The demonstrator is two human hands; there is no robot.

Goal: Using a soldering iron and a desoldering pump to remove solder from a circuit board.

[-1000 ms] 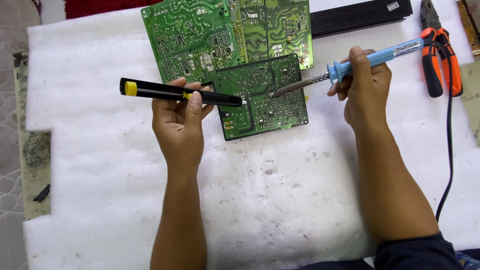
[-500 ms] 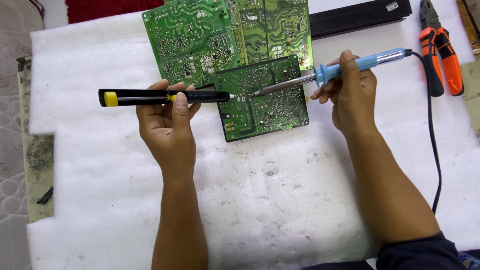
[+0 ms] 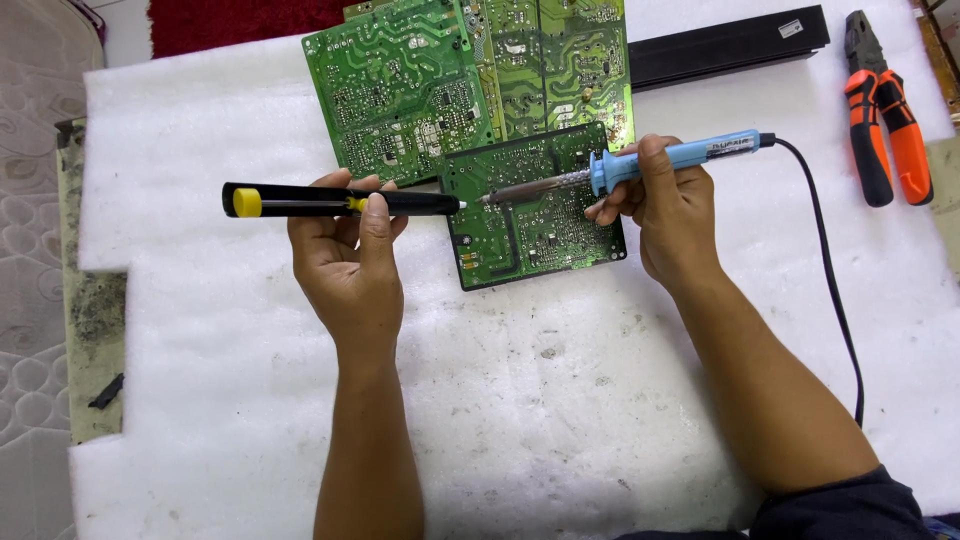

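Left hand (image 3: 345,255) clenched around a black desoldering pump (image 3: 340,201) with a yellow plunger end, held level, white tip pointing right at the near edge of a small green circuit board (image 3: 535,215); right hand (image 3: 665,210) grasping the blue handle of a soldering iron (image 3: 620,170), metal tip angled left and down onto that board, almost meeting the pump's tip. Small board lying flat on a white foam sheet (image 3: 500,400) over the table, overlapping a larger green circuit board (image 3: 450,80) behind it. Black cord (image 3: 835,300) trailing from the iron along the right side. Orange-handled pliers (image 3: 885,110) resting at upper right, beside a long black bar (image 3: 725,45)
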